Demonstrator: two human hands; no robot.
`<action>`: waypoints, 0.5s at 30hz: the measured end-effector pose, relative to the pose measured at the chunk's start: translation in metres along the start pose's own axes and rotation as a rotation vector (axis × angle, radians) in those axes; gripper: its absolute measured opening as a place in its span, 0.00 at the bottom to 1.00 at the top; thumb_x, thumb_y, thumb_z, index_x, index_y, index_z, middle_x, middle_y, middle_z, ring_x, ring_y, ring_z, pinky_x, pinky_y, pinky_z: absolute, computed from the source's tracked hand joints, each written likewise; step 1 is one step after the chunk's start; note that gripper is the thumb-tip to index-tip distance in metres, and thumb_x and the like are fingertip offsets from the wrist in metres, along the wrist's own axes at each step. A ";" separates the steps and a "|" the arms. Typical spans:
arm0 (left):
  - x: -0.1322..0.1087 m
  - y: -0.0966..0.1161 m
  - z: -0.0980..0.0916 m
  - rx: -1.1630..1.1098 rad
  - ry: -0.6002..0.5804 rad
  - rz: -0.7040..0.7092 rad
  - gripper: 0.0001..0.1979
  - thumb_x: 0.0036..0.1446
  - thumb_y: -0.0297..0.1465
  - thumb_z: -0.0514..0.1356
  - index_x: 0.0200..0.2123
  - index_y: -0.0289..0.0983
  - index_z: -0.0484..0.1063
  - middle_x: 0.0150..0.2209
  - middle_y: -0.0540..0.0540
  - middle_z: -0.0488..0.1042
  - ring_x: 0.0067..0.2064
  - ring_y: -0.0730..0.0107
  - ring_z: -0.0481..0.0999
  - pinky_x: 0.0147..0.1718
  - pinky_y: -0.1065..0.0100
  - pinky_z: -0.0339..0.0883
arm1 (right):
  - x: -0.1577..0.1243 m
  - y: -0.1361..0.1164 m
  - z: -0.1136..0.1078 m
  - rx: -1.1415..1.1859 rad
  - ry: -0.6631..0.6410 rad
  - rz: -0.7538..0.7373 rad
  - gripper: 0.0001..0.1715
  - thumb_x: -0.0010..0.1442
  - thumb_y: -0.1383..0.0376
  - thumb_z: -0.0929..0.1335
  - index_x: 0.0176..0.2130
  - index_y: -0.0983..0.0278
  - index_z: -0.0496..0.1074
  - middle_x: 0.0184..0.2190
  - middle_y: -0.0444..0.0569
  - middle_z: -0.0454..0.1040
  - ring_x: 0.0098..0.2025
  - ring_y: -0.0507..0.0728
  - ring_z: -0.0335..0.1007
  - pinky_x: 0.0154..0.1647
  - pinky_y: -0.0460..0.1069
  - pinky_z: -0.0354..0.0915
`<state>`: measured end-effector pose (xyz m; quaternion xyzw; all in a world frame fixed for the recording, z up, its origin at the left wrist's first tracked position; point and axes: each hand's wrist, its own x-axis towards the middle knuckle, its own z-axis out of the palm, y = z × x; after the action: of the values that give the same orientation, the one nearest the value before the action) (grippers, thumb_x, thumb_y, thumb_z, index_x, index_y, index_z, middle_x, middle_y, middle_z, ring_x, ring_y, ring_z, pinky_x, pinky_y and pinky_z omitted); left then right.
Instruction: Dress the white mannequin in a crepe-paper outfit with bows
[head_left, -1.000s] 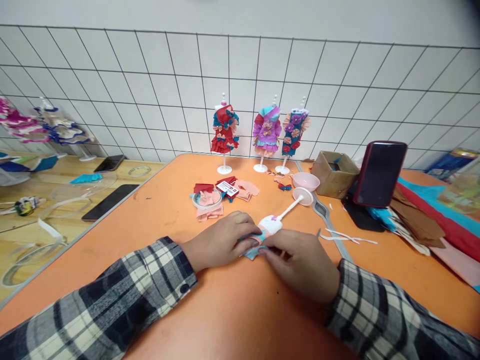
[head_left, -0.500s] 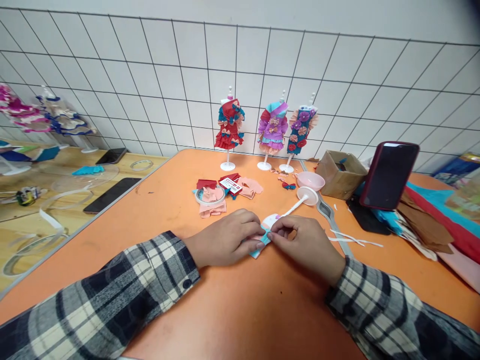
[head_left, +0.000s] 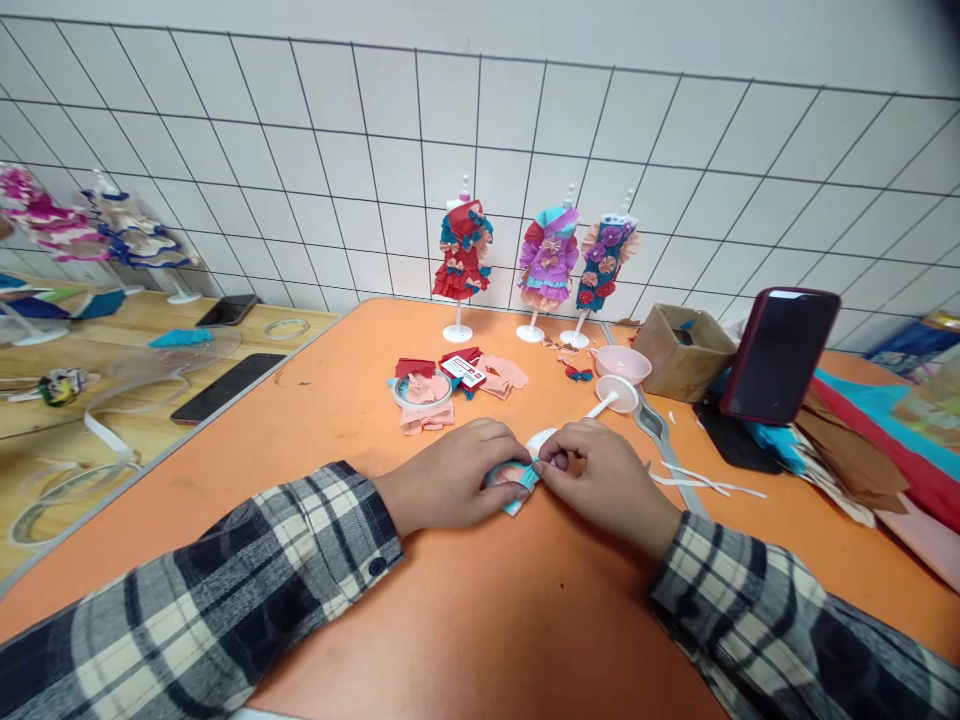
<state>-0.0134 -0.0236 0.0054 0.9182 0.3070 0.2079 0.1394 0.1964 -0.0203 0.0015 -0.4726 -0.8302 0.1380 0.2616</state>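
Observation:
My left hand [head_left: 454,478] and my right hand [head_left: 604,478] meet at the middle of the orange table [head_left: 465,620]. Between their fingertips they pinch a small blue and pink piece of cloth [head_left: 517,482] wrapped on a white mannequin [head_left: 541,440]. The mannequin lies on its side, its stand and round base [head_left: 616,394] pointing away to the right. Both hands are closed on the cloth. Plaid sleeves cover both forearms.
Three dressed mannequins [head_left: 541,262] stand at the table's far edge by the wire grid. Pink and red cloth pieces and a tape roll [head_left: 422,391] lie ahead, with a pink bowl [head_left: 621,362], cardboard box [head_left: 681,350], upright phone [head_left: 778,352], paper strips [head_left: 705,480] and coloured sheets [head_left: 885,440] at right.
My right hand has moved up and left from lying over the cloth to pinching it at the mannequin's body. My left hand has stayed on the cloth. The view has shifted slightly.

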 end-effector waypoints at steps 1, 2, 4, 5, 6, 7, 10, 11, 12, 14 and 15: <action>0.000 0.000 0.000 -0.001 0.000 -0.001 0.09 0.62 0.32 0.55 0.43 0.36 0.72 0.38 0.43 0.73 0.41 0.62 0.71 0.41 0.64 0.64 | 0.001 0.000 0.000 0.007 -0.006 0.007 0.05 0.55 0.67 0.68 0.27 0.61 0.73 0.25 0.43 0.72 0.33 0.54 0.66 0.34 0.48 0.57; 0.000 0.000 0.000 -0.002 0.002 -0.001 0.09 0.62 0.32 0.55 0.43 0.36 0.72 0.39 0.43 0.73 0.41 0.62 0.71 0.41 0.64 0.64 | 0.001 0.000 0.000 0.013 -0.012 0.017 0.05 0.55 0.67 0.68 0.27 0.61 0.73 0.25 0.43 0.72 0.33 0.54 0.66 0.34 0.48 0.57; 0.000 -0.001 0.001 -0.003 0.003 -0.003 0.08 0.62 0.32 0.56 0.42 0.36 0.71 0.39 0.43 0.73 0.42 0.62 0.71 0.41 0.64 0.64 | 0.002 0.001 0.000 0.027 -0.031 0.036 0.05 0.55 0.66 0.68 0.27 0.62 0.73 0.25 0.43 0.72 0.32 0.54 0.66 0.34 0.48 0.57; 0.000 -0.001 0.001 -0.006 0.005 -0.005 0.08 0.61 0.33 0.56 0.42 0.36 0.71 0.39 0.43 0.73 0.42 0.62 0.71 0.41 0.64 0.64 | 0.003 0.001 0.000 0.035 -0.043 0.045 0.05 0.55 0.66 0.68 0.27 0.62 0.73 0.25 0.43 0.72 0.32 0.54 0.66 0.33 0.48 0.57; 0.000 -0.001 0.002 -0.013 0.012 -0.013 0.09 0.61 0.33 0.57 0.43 0.36 0.70 0.40 0.43 0.74 0.42 0.61 0.72 0.41 0.64 0.64 | 0.003 0.001 0.000 0.043 -0.055 0.054 0.05 0.55 0.66 0.68 0.27 0.62 0.73 0.26 0.43 0.72 0.32 0.54 0.66 0.33 0.48 0.57; -0.001 -0.001 0.002 -0.022 0.022 -0.024 0.10 0.61 0.33 0.57 0.44 0.36 0.69 0.41 0.43 0.74 0.42 0.61 0.72 0.41 0.64 0.64 | 0.003 0.001 0.000 0.048 -0.066 0.061 0.05 0.55 0.66 0.68 0.27 0.62 0.73 0.26 0.42 0.72 0.31 0.53 0.66 0.33 0.47 0.57; -0.001 -0.001 0.002 -0.043 0.037 -0.033 0.11 0.61 0.33 0.57 0.46 0.37 0.67 0.42 0.43 0.74 0.43 0.61 0.72 0.41 0.63 0.64 | 0.004 0.000 0.001 0.046 -0.076 0.074 0.05 0.54 0.66 0.68 0.26 0.62 0.72 0.25 0.42 0.71 0.31 0.53 0.65 0.32 0.47 0.57; 0.000 -0.001 0.002 -0.041 0.030 -0.022 0.09 0.61 0.32 0.56 0.45 0.37 0.68 0.41 0.43 0.74 0.42 0.61 0.71 0.41 0.64 0.64 | 0.004 0.000 0.001 0.043 -0.067 0.084 0.04 0.53 0.66 0.68 0.26 0.62 0.71 0.25 0.42 0.71 0.30 0.53 0.65 0.31 0.47 0.56; 0.000 -0.001 0.002 -0.035 0.018 -0.006 0.08 0.62 0.31 0.55 0.44 0.37 0.69 0.40 0.44 0.73 0.42 0.61 0.71 0.41 0.64 0.64 | 0.004 0.000 0.002 0.044 -0.053 0.098 0.03 0.52 0.65 0.68 0.27 0.62 0.70 0.24 0.41 0.70 0.30 0.53 0.65 0.30 0.46 0.56; 0.000 0.000 0.001 -0.019 -0.003 0.015 0.08 0.63 0.30 0.53 0.43 0.38 0.70 0.38 0.44 0.72 0.42 0.62 0.70 0.41 0.64 0.64 | 0.005 0.002 0.004 0.065 -0.031 0.140 0.05 0.51 0.64 0.68 0.31 0.62 0.68 0.25 0.40 0.69 0.28 0.52 0.64 0.28 0.46 0.55; 0.001 0.000 0.001 -0.011 -0.009 0.016 0.08 0.63 0.30 0.53 0.43 0.37 0.70 0.38 0.44 0.72 0.41 0.62 0.70 0.41 0.64 0.64 | 0.005 0.003 0.005 0.083 -0.025 0.162 0.07 0.51 0.64 0.68 0.34 0.62 0.68 0.25 0.39 0.69 0.28 0.52 0.64 0.27 0.46 0.54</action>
<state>-0.0124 -0.0234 0.0052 0.9207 0.2980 0.2065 0.1442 0.1939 -0.0140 -0.0027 -0.5253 -0.7859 0.1989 0.2587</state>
